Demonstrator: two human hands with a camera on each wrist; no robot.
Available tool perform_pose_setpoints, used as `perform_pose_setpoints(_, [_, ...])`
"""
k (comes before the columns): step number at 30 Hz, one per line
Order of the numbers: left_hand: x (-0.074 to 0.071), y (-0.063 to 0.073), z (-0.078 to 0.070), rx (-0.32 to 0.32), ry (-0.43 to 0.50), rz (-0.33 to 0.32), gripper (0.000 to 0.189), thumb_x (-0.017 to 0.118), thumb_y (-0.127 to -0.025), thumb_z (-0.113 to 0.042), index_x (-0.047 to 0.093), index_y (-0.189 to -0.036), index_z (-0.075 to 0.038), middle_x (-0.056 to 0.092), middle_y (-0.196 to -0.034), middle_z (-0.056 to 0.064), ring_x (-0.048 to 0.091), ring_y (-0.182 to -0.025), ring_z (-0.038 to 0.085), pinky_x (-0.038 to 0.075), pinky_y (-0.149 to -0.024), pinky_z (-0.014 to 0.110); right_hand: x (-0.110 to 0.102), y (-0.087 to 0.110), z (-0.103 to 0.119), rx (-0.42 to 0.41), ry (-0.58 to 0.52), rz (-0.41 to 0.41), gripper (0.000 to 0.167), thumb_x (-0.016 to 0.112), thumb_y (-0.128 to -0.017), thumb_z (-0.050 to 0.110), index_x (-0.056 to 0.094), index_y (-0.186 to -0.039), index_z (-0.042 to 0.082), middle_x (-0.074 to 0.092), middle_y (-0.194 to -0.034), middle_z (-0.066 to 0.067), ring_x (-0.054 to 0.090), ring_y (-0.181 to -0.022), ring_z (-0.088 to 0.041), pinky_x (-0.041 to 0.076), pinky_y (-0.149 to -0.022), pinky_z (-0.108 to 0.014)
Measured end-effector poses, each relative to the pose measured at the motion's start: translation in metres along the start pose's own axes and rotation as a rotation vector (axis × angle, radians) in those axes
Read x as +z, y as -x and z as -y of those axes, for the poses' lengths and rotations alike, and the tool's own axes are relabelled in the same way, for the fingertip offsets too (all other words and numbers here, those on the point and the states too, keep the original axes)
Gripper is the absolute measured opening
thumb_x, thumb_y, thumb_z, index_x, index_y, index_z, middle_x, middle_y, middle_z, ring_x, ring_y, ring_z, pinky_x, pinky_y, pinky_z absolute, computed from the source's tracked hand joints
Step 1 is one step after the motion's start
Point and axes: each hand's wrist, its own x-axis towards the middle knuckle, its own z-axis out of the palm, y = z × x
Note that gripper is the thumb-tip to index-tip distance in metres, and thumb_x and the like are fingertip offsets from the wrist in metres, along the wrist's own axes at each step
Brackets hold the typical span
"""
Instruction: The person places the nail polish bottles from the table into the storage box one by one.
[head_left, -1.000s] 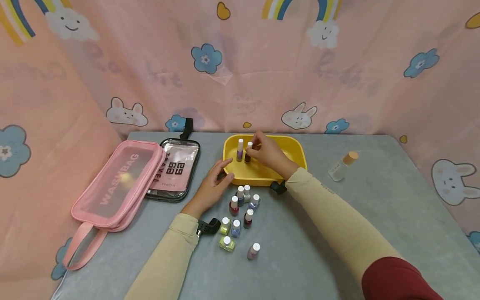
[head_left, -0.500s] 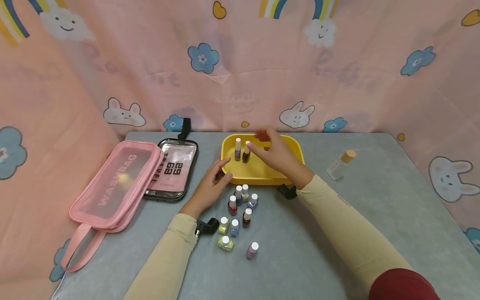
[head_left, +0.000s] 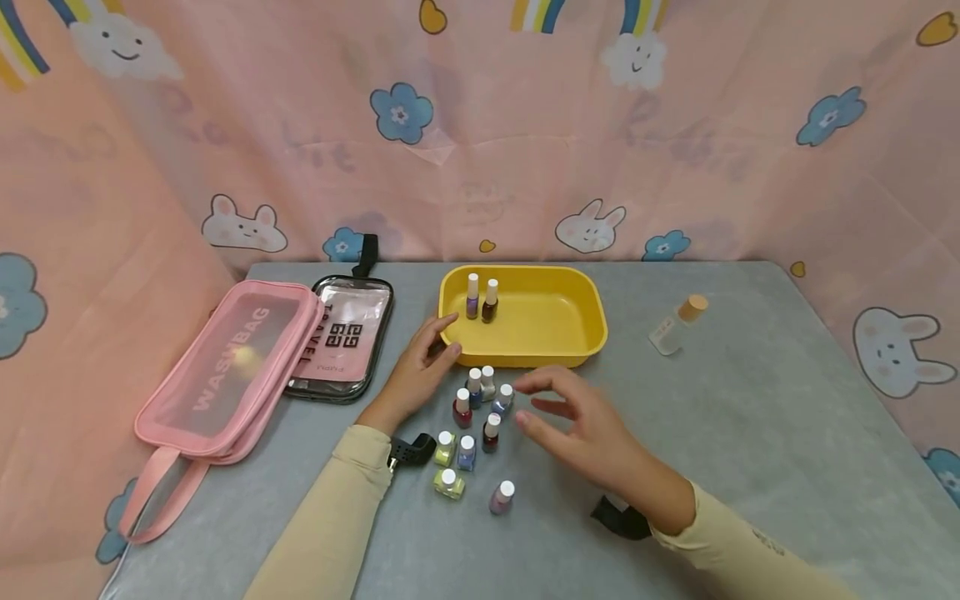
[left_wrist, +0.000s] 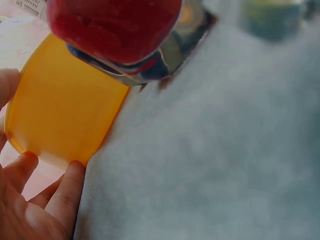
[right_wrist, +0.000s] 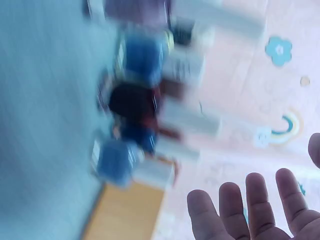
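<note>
My left hand (head_left: 412, 371) rests on the left end of the yellow tray (head_left: 543, 321), its fingers touching the rim and wall. Upright inside the tray stand a purple nail polish bottle (head_left: 472, 302) and a dark nail polish bottle (head_left: 489, 310). My right hand (head_left: 592, 429) hovers right of several white-capped nail polish bottles on the table, fingers spread and holding nothing. Nearest to it are a blue bottle (head_left: 502, 403) and a dark red bottle (head_left: 491, 437). A red nail polish bottle (left_wrist: 115, 30) looms close in the left wrist view. The right wrist view is blurred around the bottles.
To the left lie a pink wash bag (head_left: 232, 367) and a clear black-edged travel pouch (head_left: 347, 333). A clear bottle with a wooden-looking cap (head_left: 677, 325) lies right of the tray. A pink patterned curtain (head_left: 480, 175) rises behind the grey table (head_left: 772, 400).
My right hand lets go of the dark bottle in the tray, then moves back toward me and right, beside the bottles on the table. The left hand stays at the tray.
</note>
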Motion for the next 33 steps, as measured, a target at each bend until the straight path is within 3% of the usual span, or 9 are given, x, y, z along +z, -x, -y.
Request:
perform_pose_setpoints(5, [-0.001, 0.000, -0.001, -0.008, -0.003, -0.002, 0.053, 0.060, -0.110, -0.020, 0.045, -0.160, -0.010, 0.029, -0.171, 0.016, 0.035, -0.153, 0.034, 0.038, -0.121, 0.047, 0.017, 0.029, -0.006, 0.046, -0.089, 0.084, 0.032, 0.084, -0.094, 0.016, 0.068, -0.121, 0.012, 0.067, -0.123, -0.006, 0.064, -0.117, -0.034, 0.058, -0.100, -0.041])
perform_pose_setpoints(11, [-0.001, 0.000, 0.000, -0.004, -0.009, -0.006, 0.052, 0.059, -0.110, -0.019, 0.046, -0.160, -0.010, 0.028, -0.171, 0.017, 0.034, -0.153, 0.034, 0.038, -0.121, 0.047, 0.037, 0.042, -0.014, 0.103, -0.114, 0.168, 0.040, 0.090, -0.088, 0.026, 0.069, -0.118, 0.009, 0.067, -0.120, -0.009, 0.064, -0.114, -0.031, 0.060, -0.097, -0.042])
perform_pose_setpoints(19, [0.001, 0.001, 0.000, 0.004, -0.009, -0.008, 0.052, 0.060, -0.110, -0.018, 0.047, -0.159, -0.009, 0.030, -0.170, 0.017, 0.035, -0.152, 0.033, 0.039, -0.121, 0.047, 0.047, 0.047, -0.026, 0.119, -0.102, 0.153, 0.026, 0.091, -0.087, 0.019, 0.070, -0.102, 0.017, 0.065, -0.104, 0.005, 0.065, -0.101, -0.016, 0.062, -0.090, -0.034])
perform_pose_setpoints(33, [0.000, 0.001, 0.000, -0.003, -0.008, -0.007, 0.052, 0.059, -0.111, -0.021, 0.047, -0.159, -0.011, 0.029, -0.171, 0.017, 0.034, -0.153, 0.034, 0.038, -0.121, 0.049, 0.051, 0.049, -0.038, 0.040, -0.200, 0.158, 0.021, 0.087, -0.089, 0.010, 0.067, -0.091, 0.016, 0.067, -0.097, -0.003, 0.069, -0.094, -0.013, 0.064, -0.081, -0.032])
